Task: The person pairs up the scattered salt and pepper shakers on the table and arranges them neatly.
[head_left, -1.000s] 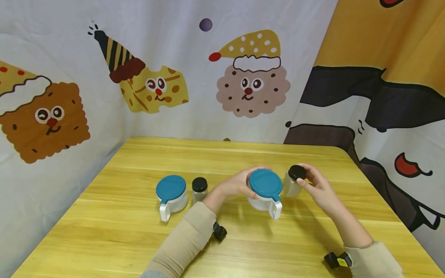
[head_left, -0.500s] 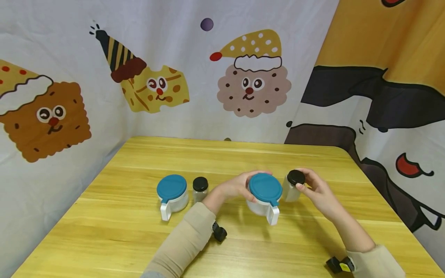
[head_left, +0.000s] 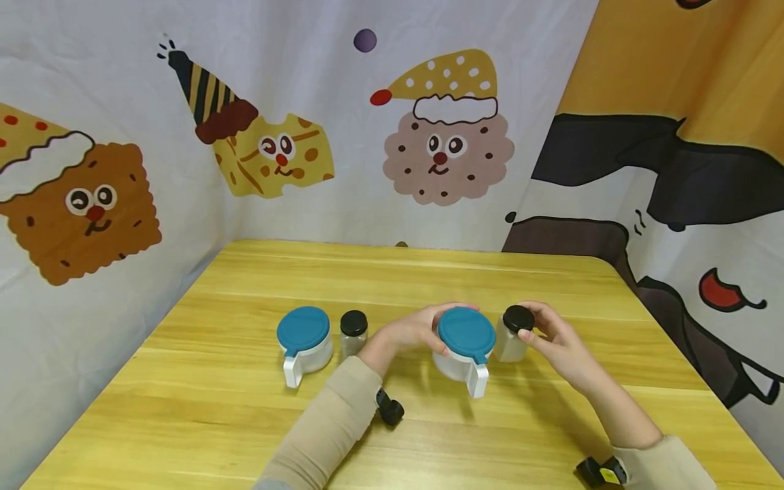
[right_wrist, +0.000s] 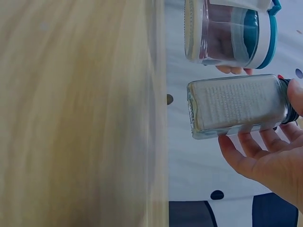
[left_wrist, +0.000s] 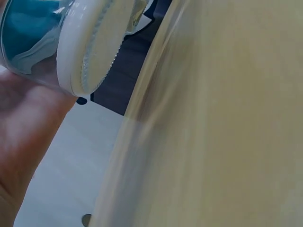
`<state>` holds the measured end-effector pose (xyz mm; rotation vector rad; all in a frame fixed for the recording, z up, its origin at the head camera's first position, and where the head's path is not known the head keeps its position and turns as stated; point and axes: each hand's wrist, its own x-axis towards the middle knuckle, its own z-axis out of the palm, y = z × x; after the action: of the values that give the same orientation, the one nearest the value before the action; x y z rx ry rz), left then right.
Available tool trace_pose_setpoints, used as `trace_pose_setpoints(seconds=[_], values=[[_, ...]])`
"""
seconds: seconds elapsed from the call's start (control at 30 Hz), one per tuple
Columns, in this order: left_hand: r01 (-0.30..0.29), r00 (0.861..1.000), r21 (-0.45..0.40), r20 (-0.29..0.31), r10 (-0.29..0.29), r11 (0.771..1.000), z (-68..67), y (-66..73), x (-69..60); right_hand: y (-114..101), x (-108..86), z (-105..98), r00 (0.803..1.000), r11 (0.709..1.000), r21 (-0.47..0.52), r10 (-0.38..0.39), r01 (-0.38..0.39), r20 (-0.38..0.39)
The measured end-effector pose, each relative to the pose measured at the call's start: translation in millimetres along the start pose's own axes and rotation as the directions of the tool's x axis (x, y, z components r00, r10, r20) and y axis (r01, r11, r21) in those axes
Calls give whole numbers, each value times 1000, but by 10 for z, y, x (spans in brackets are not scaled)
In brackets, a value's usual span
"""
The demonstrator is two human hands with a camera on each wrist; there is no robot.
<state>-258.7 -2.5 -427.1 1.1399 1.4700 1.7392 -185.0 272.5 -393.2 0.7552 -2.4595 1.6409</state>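
Observation:
My left hand grips a clear seasoning jar with a blue lid and white handle, from its left side. The left wrist view shows the jar's white-rimmed base just above the table. Beside it, my right hand holds a square glass spice bottle with a black cap, thumb near the cap and fingers along the side. In the right wrist view the bottle is off the tabletop, a small gap from the jar. Its contents are unclear.
A second blue-lidded seasoning jar stands on the left of the wooden table, handle toward me. Next to it stands another black-capped spice bottle, partly behind my left wrist. A printed curtain hangs behind the table.
The held spice bottle has come lower, toward me and slightly left, nearer the held jar. The held jar has also dropped slightly, its handle turning a little left. Both grips stay the same.

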Motion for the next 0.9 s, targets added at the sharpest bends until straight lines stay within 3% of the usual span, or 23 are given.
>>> trace_pose_setpoints(seconds=[0.3,0.9], values=[[8,1000,-85,24,-6,996,-15,-73,-31,15,-1,14,1000,1000,-23,10,-10,0],[18,1000,-124,22,-16,992,-43,-193,-44,32,-42,49,999,999,-34,42,-42,24]])
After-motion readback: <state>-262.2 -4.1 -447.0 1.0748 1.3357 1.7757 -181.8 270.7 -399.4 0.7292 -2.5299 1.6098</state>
